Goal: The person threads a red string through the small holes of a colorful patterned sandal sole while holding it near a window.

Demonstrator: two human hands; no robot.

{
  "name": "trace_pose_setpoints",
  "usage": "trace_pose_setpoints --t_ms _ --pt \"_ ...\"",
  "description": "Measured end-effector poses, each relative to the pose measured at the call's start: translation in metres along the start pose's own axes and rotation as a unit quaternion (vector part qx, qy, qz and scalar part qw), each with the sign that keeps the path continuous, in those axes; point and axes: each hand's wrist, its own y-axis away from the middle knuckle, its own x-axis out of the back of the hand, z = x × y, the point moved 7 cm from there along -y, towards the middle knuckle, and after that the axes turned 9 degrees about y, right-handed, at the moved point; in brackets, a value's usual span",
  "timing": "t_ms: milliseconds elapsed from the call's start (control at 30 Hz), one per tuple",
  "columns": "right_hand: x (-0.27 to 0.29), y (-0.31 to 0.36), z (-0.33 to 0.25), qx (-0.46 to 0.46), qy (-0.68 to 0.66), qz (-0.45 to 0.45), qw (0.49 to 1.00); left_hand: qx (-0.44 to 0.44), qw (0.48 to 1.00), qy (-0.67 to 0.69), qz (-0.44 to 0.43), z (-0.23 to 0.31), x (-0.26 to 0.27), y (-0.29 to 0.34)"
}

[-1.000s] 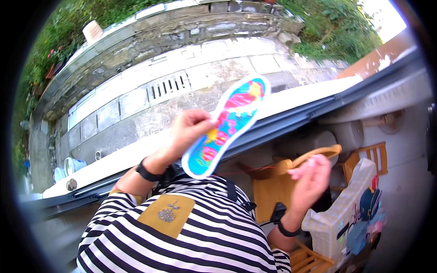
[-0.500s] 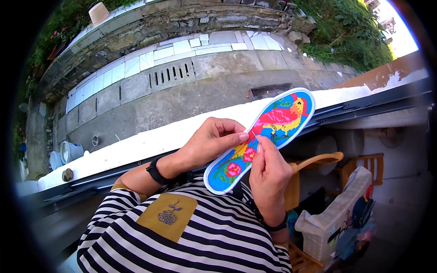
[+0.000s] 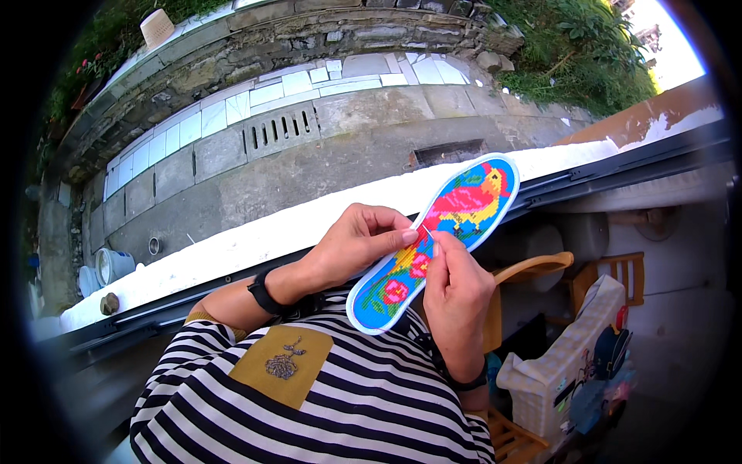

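Observation:
An embroidered shoe insole with a white border slants across the middle, patterned with a red and yellow bird and pink flowers on blue. My left hand grips its left edge near the waist, thumb on top and fingers tucked beneath. Above the insole's face, the thumb and forefinger of my right hand pinch a thin needle. The needle's point lies close to my left thumb, at the red stitches. Whether it pierces the cloth I cannot tell. Any thread is too fine to make out.
A white window ledge with a dark metal track runs just beyond my arms. A small stone sits on the ledge's left end. At right are a wooden chair and a cloth-covered table. Outside, buckets stand on paving.
The view has shifted slightly, and the insole sits a little lower and further left in it. Both hands keep their grips, with the needle still at nearly the same spot on the insole.

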Motion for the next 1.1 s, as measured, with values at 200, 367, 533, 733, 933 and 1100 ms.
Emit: trace_pose_setpoints --t_ms 200,367,533,733,933,1100 --pt "-0.001 -0.004 0.007 -0.017 -0.007 -0.017 1.0 -0.03 0.999 -0.035 0.006 0.004 -0.002 -0.004" --pt "0.001 -0.005 0.01 -0.026 -0.02 -0.012 0.999 -0.299 0.871 -0.388 0.028 0.034 -0.021 0.006" --pt "-0.002 0.001 0.024 -0.085 -0.08 -0.022 0.993 -0.495 0.674 -0.548 0.015 0.028 -0.046 0.019" --pt "-0.022 0.019 0.058 -0.202 -0.367 -0.094 0.903 -0.512 0.63 -0.58 -0.066 0.008 -0.063 0.022" --pt "0.038 0.039 0.117 -0.241 -0.306 0.073 0.918 -0.493 0.684 -0.525 -0.117 0.017 -0.071 0.028" --pt "0.032 0.048 0.078 -0.141 -0.452 -0.184 0.861 -0.501 0.663 -0.529 -0.173 0.017 -0.095 0.03"
